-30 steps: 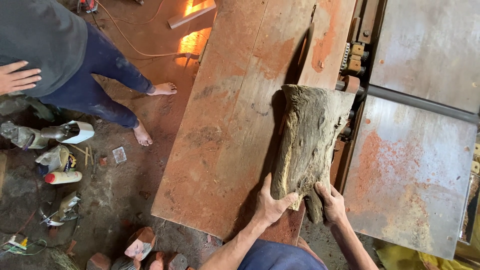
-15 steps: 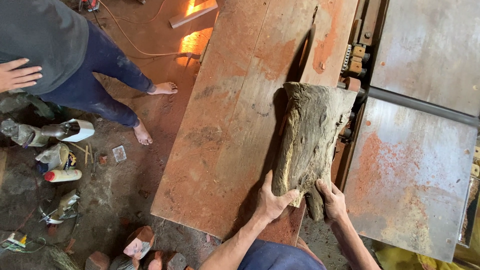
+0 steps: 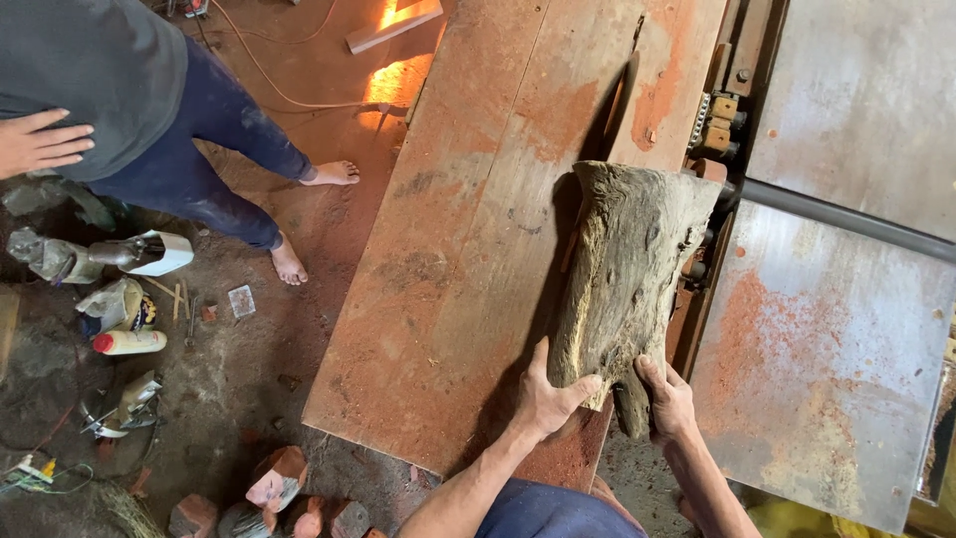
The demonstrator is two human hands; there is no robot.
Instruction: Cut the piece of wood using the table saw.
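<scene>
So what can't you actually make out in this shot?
- Head view: underside of the log, hidden by its own bulk.
- Palms of the left hand and right hand, pressed against the log.
- Bystander: head and upper body cut off by the top and left edges.
- Clutter on the floor: too small to identify.

Log (image 3: 627, 269): rough, matt grey weathered wood. Table (image 3: 468, 249): reddish dusty worn board. Right plate (image 3: 817, 369): dull, rust-stained metal.
</scene>
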